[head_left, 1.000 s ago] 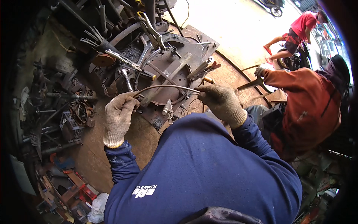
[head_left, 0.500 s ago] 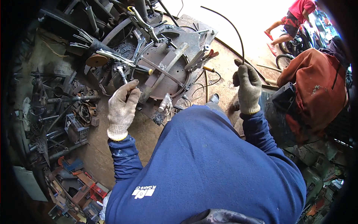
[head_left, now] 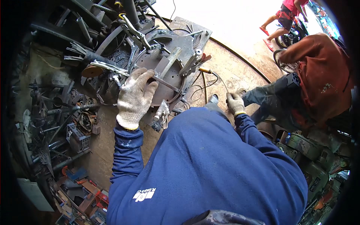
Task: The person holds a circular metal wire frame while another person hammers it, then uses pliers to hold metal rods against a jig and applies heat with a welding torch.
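My left hand [head_left: 137, 95], in a pale knit glove, is over the left side of a round metal plate [head_left: 175, 75] with bars across it. Its thumb and fingers are apart, around the end of a flat metal bar [head_left: 167, 84]; whether they touch it I cannot make out. My right hand [head_left: 235, 103], also gloved, is low over the floor to the right, closed around a thin cable [head_left: 224, 81]. Near the far end of that cable is a yellow-handled tool [head_left: 204, 70] beside the plate. Locking pliers [head_left: 134, 33] sit on the plate's far edge.
A person in an orange-red top [head_left: 324, 71] bends close by on my right. Farther off, another person in a red shirt [head_left: 290, 7] stands near a motorbike [head_left: 290, 35]. Scrap metal [head_left: 56, 108] crowds the left, with green machine parts [head_left: 309, 146] at lower right.
My right hand has dropped toward the floor; the dark rod-like piece no longer rises from it. My left hand has moved up and right onto the plate's edge. The orange-topped person's leg now shows.
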A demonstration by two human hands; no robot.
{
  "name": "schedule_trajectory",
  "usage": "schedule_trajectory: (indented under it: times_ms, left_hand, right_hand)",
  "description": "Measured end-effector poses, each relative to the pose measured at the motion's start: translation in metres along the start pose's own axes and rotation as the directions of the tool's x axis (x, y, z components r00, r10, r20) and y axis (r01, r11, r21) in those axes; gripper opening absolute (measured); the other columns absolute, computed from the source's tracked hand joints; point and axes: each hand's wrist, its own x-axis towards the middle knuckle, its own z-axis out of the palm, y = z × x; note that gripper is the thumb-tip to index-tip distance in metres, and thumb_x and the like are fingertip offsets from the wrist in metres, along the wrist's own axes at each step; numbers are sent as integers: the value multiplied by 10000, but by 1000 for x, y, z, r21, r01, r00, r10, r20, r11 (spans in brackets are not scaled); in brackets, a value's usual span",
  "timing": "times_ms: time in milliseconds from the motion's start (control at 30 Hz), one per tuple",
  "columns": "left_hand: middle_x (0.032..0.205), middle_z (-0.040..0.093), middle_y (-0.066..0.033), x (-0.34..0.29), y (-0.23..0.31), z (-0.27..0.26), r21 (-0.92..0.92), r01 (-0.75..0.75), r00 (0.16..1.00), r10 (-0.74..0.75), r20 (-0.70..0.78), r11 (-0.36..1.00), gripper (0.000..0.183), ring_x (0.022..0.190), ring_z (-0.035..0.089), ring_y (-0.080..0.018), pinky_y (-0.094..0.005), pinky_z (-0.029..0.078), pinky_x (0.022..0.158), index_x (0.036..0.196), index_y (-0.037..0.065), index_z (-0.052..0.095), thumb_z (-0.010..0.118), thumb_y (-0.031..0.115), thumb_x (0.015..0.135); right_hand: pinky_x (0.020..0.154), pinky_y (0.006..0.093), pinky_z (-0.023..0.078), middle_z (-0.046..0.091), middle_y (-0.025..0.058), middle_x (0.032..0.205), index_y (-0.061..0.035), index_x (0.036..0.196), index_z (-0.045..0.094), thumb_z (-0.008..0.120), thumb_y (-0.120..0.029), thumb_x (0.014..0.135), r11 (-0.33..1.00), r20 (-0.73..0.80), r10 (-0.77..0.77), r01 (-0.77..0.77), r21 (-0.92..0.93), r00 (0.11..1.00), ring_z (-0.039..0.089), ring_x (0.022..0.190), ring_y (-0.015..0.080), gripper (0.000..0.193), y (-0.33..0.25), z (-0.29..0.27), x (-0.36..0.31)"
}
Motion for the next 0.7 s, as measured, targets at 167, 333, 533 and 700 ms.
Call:
schedule_trajectory:
  times_ms: [167, 333, 533, 700]
  left_hand:
    - [1250, 635, -169, 7, 5, 8, 133, 59, 995, -69, 70, 989, 383, 1147, 629, -373, -453, 524, 970, 1202, 72, 708, 794, 155, 839]
    - [1199, 650, -173, 15, 3, 8, 173, 83, 994, -92, 50, 981, 318, 1112, 645, -351, -437, 534, 948, 1125, 74, 737, 799, 138, 819]
    - [1127, 671, -161, 21, 8, 12, 173, 142, 986, -154, 61, 975, 239, 1044, 664, -342, -436, 542, 908, 1018, 68, 755, 807, 140, 796]
    - [1135, 672, -176, 27, 13, 11, 174, 119, 989, -133, 69, 977, 242, 1031, 683, -350, -432, 554, 900, 1036, 57, 753, 801, 99, 802]
  right_hand:
    - [864, 399, 544, 752, 202, 1026, -67, 1174, 743, 634, -435, 943, 952, 39, 215, -201, -230, 976, 718, 964, 336, 449, 92, 0, -13]
    - [773, 406, 551, 754, 158, 937, -72, 1154, 750, 631, -403, 942, 881, 18, 429, -414, -227, 903, 728, 872, 261, 411, 197, 16, -8]
    - [782, 406, 548, 757, 147, 961, -60, 1169, 743, 614, -415, 950, 914, 52, 345, -324, -243, 937, 726, 880, 272, 437, 136, 15, -14]
    - [849, 407, 547, 765, 163, 1001, -62, 1159, 746, 605, -429, 960, 951, 22, 226, -215, -222, 974, 730, 959, 301, 441, 106, 19, 11]
